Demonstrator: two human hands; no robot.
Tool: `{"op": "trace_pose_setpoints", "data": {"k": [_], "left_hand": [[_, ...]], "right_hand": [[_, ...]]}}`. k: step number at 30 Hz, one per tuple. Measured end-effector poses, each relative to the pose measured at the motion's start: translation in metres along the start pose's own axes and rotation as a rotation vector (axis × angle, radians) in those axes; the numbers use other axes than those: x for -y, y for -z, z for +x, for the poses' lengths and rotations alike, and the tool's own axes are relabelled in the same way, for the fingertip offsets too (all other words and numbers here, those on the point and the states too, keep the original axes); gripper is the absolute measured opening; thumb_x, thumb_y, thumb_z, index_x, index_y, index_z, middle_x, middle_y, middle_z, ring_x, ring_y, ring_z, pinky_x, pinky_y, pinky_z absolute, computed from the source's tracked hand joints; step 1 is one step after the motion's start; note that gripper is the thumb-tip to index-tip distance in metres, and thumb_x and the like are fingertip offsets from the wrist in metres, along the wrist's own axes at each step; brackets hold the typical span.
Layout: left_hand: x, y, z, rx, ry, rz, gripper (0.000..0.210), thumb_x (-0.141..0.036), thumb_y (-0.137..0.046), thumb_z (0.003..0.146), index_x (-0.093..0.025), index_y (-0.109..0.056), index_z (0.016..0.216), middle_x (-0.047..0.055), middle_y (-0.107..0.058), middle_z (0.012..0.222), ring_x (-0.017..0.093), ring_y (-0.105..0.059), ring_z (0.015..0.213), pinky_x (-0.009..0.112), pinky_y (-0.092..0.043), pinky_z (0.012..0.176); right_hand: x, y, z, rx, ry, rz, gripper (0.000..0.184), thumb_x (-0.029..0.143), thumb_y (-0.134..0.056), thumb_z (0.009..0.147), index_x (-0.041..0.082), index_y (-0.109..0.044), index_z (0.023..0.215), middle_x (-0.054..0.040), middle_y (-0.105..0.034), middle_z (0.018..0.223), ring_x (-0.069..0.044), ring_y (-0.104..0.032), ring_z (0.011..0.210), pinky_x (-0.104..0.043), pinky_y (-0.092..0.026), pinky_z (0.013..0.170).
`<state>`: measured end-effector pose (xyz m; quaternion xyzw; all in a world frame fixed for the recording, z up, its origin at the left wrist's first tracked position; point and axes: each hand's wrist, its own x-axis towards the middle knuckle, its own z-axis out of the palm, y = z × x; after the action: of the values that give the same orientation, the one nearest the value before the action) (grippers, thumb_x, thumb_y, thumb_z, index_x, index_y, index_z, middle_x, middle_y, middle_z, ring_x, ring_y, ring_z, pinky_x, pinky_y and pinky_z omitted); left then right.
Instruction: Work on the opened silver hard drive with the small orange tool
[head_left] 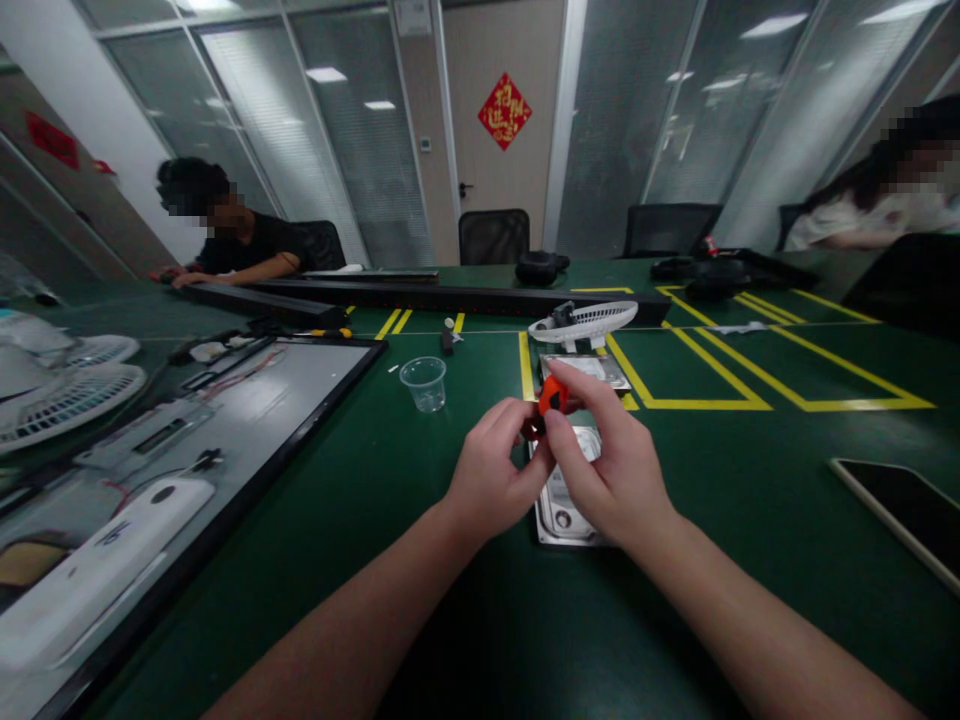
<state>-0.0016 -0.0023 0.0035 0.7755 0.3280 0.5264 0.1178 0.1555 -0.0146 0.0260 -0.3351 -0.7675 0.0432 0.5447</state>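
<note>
My left hand [495, 465] and my right hand [611, 450] meet in front of me, fingers pinched around a small orange-and-black tool [553, 394]. Its exact kind is hard to make out, since the fingers cover much of it. Just below the hands a silver hard drive [562, 518] lies flat on the green table, partly hidden by my right hand. Behind them lies a second hard drive [611, 374], and beyond it a white fan grille [611, 320] lies tilted.
A clear plastic cup [424, 385] stands left of the hands. A black-framed panel [315, 375] with a white casing [112, 570] on it fills the left side. At right lies a phone [911, 510]. Long black bars [480, 298] cross the back. Two people sit across the table.
</note>
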Motion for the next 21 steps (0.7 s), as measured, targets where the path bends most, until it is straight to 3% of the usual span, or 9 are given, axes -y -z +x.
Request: {"op": "trace_pose_setpoints", "data": {"k": [3, 6, 14, 16, 21], "left_hand": [[0.0012, -0.0009, -0.0005, -0.037, 0.003, -0.002, 0.017, -0.014, -0.068, 0.088, -0.020, -0.059, 0.102, 0.000, -0.062, 0.089, 0.015, -0.056, 0.079, 0.028, -0.046, 0.071], [0.0024, -0.0008, -0.0005, -0.017, -0.006, 0.008, 0.014, -0.012, -0.066, 0.088, -0.020, -0.059, 0.099, 0.001, -0.062, 0.090, 0.016, -0.056, 0.081, 0.028, -0.046, 0.072], [0.0003, 0.0003, 0.0002, 0.021, -0.005, 0.016, 0.007, -0.018, -0.057, 0.098, -0.020, -0.055, 0.091, 0.002, -0.060, 0.087, 0.017, -0.056, 0.081, 0.030, -0.046, 0.074], [0.0001, -0.0002, 0.0001, -0.002, 0.001, 0.010, 0.003, -0.017, -0.059, 0.096, -0.020, -0.057, 0.096, 0.002, -0.061, 0.088, 0.016, -0.057, 0.080, 0.029, -0.046, 0.073], [0.0016, -0.0005, -0.0005, -0.037, 0.004, 0.003, 0.017, -0.014, -0.067, 0.088, -0.020, -0.059, 0.102, 0.001, -0.062, 0.089, 0.016, -0.057, 0.079, 0.029, -0.046, 0.071]], "right_hand": [[-0.0020, -0.0012, 0.0006, -0.041, 0.009, -0.029, 0.048, 0.020, -0.063, 0.098, 0.024, -0.054, 0.145, -0.0083, -0.069, 0.124, -0.022, -0.068, 0.105, -0.041, -0.058, 0.095], [-0.0019, -0.0016, 0.0017, -0.056, 0.010, -0.050, 0.045, 0.022, -0.066, 0.097, 0.024, -0.057, 0.140, -0.0069, -0.070, 0.115, -0.021, -0.067, 0.099, -0.040, -0.058, 0.091], [0.0016, -0.0007, 0.0010, 0.007, 0.011, 0.006, 0.052, 0.019, -0.055, 0.101, 0.027, -0.048, 0.151, -0.0094, -0.066, 0.137, -0.025, -0.067, 0.116, -0.046, -0.056, 0.103], [0.0006, -0.0012, 0.0007, -0.003, 0.011, -0.003, 0.051, 0.019, -0.057, 0.100, 0.027, -0.049, 0.150, -0.0090, -0.068, 0.134, -0.024, -0.068, 0.112, -0.045, -0.057, 0.100], [-0.0014, -0.0015, 0.0013, -0.058, 0.004, -0.044, 0.045, 0.021, -0.065, 0.097, 0.026, -0.055, 0.141, -0.0080, -0.069, 0.119, -0.023, -0.067, 0.102, -0.043, -0.059, 0.092]]}}
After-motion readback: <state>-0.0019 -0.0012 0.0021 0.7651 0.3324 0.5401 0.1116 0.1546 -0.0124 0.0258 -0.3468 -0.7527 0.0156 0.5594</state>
